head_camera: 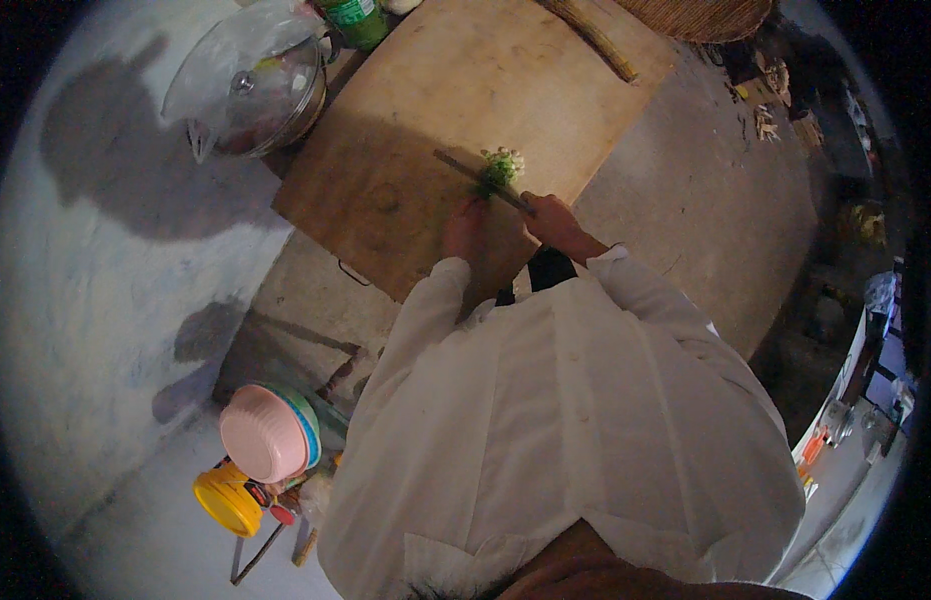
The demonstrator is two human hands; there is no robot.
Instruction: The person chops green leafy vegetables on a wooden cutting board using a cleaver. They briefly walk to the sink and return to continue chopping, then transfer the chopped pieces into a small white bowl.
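Note:
A small bunch of green vegetable with whitish tips (503, 165) rests on a wooden board (540, 90) in front of me. My right hand (553, 221) grips the handle of a knife (459, 162), whose narrow blade lies across the bunch and points to the upper left. On the near side of the blade, my left hand (467, 225) is in shadow with its fingers closed around the lower end of the greens. The shadow partly hides those fingers and the stalks between them.
A glass-lidded pot (285, 112), partly under clear plastic, stands left of the board beside a green jar (356, 26). A wooden stick (593, 41) lies on the board's far side, near a woven basket (698, 19). A pink bowl (259, 435) and yellow tub (229, 502) are at lower left.

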